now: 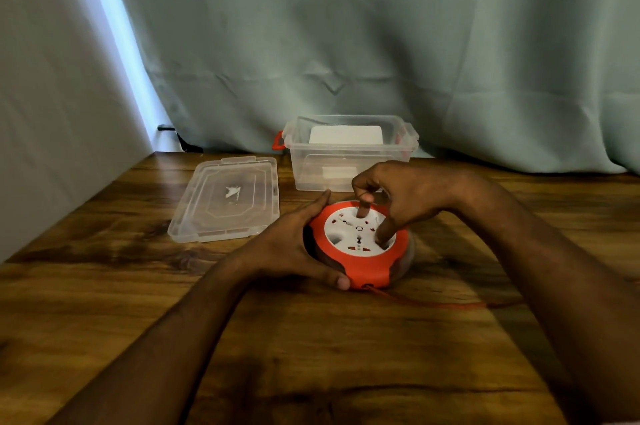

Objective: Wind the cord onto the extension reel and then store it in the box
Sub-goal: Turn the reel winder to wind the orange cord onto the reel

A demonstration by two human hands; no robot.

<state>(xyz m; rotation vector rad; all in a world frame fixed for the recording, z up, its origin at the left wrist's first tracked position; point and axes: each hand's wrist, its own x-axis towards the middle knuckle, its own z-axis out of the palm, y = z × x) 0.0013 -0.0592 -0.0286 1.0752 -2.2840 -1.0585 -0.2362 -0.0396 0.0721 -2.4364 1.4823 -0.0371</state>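
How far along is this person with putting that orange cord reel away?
Done: the clear plastic box stands open, its clear lid flat on the wooden table beside it. In hand: the left hand grips the round orange-and-white extension reel while the right hand has fingertips in its white face, seemingly winding. Left: a stretch of red cord trails out rightward; the reel is not yet boxed.

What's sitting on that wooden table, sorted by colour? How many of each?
Orange: 2, the extension reel and its cord trailing to the right.
Clear plastic: 2, the box and its lid lying flat beside it.
Total: 4.
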